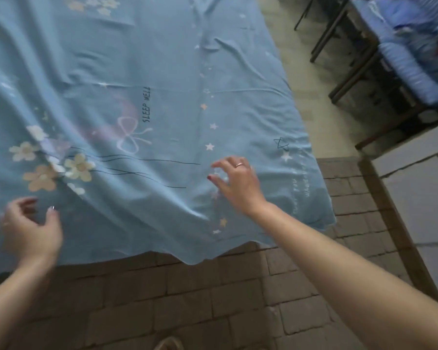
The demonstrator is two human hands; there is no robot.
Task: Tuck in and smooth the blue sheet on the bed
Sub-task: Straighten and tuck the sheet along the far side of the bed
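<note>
One blue sheet (147, 72): thin, soft printed cloth, spread over the bed and covering it from the far end to the near one. It lies wrinkled, with long folds running diagonally on the left side and shorter creases near the middle. Its near hem hangs loose and wavy over the floor, not tucked in. Print: cream and tan flowers at the left, a pale outlined bow, a column of small stars, thin black wavy lines, and the words "SLEEP WELL".

One floor, two surfaces: grey-brown brick-shaped paving (187, 299) nearest the viewer, pale square tiles (311, 102) along the bed's right side.

One dark metal frame (349, 61), upper right, of straight bars, holding a heap of blue and blue-striped bedding (400, 61); blurred, so the number of pieces cannot be told.

One pale flat surface (415, 183) at the right edge, crossed by a dark line.

Two bare forearms reaching in from the near edge.

One right hand (235, 180): above the sheet close to the star column, fingers (219, 164) spread and bent, gripping nothing. One ring (239, 164) on one finger.

One left hand (32, 226): over the sheet's near left part, below the flowers, fingers loosely curled and apart, thumb out, holding nothing. Whether either hand touches the cloth cannot be told.
</note>
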